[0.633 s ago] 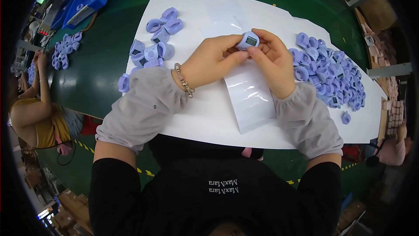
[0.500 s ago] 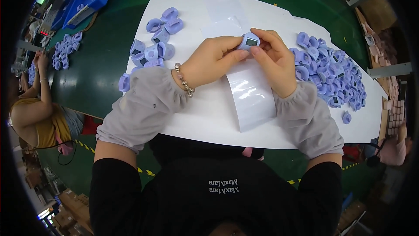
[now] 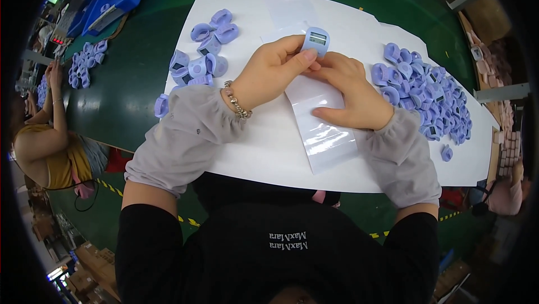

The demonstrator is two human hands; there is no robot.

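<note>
Between the thumb and fingers of my left hand (image 3: 268, 71) is a small lavender digital device (image 3: 316, 42), its screen facing up. My right hand (image 3: 359, 93) is just below and right of it, thumb spread away from the fingers. Its fingertips reach toward the left fingers and are partly hidden, so contact with the device is unclear. A glossy clear plastic sheet (image 3: 323, 138) lies beneath my right hand. Several similar lavender devices with curled bands (image 3: 197, 68) lie to the left, and a large heap of them (image 3: 432, 99) is on the right.
All this rests on a white sheet (image 3: 252, 152) over a green table (image 3: 135, 79). Another clear plastic sheet (image 3: 286, 3) lies at the far side. At far left are a blue bin (image 3: 115, 0) and another person's hands (image 3: 54, 76) near more lavender devices.
My right thumb has come off the device, and that hand has lowered and opened. The left hand has tilted the device up, showing its screen more fully.
</note>
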